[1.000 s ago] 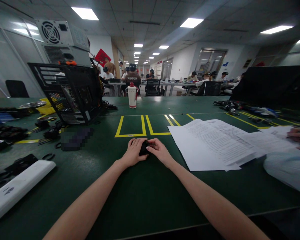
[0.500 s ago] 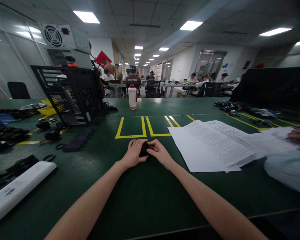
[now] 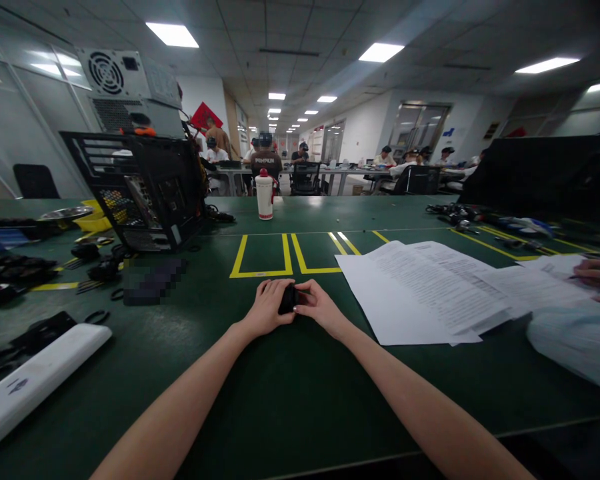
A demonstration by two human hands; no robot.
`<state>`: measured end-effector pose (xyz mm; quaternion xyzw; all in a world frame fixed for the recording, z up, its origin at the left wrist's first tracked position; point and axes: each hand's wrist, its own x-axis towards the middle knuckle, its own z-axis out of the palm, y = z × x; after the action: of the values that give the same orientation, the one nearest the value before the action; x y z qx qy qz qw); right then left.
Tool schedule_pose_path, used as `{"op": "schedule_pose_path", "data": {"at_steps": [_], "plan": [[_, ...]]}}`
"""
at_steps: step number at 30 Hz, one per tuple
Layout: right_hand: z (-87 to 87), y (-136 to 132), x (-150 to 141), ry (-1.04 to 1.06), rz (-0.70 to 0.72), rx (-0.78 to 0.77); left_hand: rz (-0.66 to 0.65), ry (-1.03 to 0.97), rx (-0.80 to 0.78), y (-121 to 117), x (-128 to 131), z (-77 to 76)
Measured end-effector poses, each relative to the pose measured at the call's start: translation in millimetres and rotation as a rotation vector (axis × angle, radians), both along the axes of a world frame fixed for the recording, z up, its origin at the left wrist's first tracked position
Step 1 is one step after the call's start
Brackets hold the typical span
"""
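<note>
Both my hands rest together on the green table point(image 3: 290, 387), just in front of yellow taped rectangles point(image 3: 263, 257). My left hand point(image 3: 267, 307) curls round the left side of a small black object point(image 3: 287, 300). My right hand point(image 3: 320, 305) pinches the same object from the right with its fingers closed on it. The object is mostly hidden between the fingers and I cannot make out what it is.
A stack of printed papers point(image 3: 430, 287) lies right of my hands; another person's hand point(image 3: 597, 273) and pale sleeve point(image 3: 575, 347) are at the far right. An open black computer case point(image 3: 140, 187) and dark parts stand at the left, a white panel point(image 3: 35, 377) near left, a white bottle point(image 3: 265, 193) behind.
My hands stay in place on the small black object. The view has shifted very slightly; nothing else has visibly moved.
</note>
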<state>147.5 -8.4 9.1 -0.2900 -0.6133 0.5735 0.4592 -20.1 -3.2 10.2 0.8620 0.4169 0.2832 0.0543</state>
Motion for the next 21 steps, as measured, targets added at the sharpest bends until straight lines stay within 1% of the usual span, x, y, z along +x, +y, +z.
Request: {"op": "schedule_pose_path", "data": {"at_steps": [3, 10, 12, 14, 17, 21], "plan": [[-0.8, 0.3, -1.5, -0.001, -0.021, 0.003, 0.002, -0.005, -0.002, 0.1, 0.1, 0.8], [-3.4, 5.5, -4.2, -0.045, -0.156, 0.048, 0.011, -0.009, 0.015, 1.7, 1.2, -1.5], [-4.0, 6.2, -3.0, -0.076, -0.142, 0.048, 0.012, -0.01, 0.021, 1.4, 1.5, -1.4], [-3.9, 5.4, -1.2, -0.093, -0.09, 0.049, 0.007, -0.011, 0.024, 0.8, 1.7, -0.9], [-2.6, 3.0, 0.2, -0.077, -0.044, 0.042, 0.006, -0.016, 0.021, 0.5, 1.8, -0.3], [-0.2, 2.8, -2.2, -0.094, -0.105, 0.059, 0.005, -0.018, 0.012, 1.4, 1.6, -0.6]]}}
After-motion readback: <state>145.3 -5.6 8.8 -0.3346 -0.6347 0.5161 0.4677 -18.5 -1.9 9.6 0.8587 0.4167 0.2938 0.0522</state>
